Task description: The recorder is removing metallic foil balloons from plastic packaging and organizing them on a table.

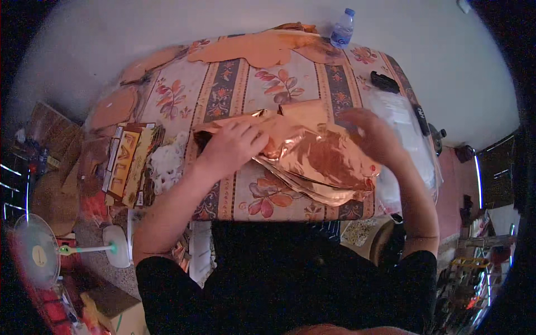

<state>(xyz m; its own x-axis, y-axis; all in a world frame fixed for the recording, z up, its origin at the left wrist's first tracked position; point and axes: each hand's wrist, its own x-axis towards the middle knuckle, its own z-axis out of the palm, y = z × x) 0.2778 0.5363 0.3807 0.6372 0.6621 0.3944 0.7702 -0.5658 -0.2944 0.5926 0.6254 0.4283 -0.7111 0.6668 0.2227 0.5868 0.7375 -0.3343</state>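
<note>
Centre frame: left hand [234, 146] flat, fingers together, pressing copper foil sheets [318, 159]. Right hand [373, 135] blurred on foil's right edge; finger state unclear. Floral tablecloth [234, 89] beneath.

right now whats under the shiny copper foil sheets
The copper foil sheets lie on the leaf-patterned tablecloth, with both hands pressing on them. Whatever else sits directly beneath the foil is covered.
</note>
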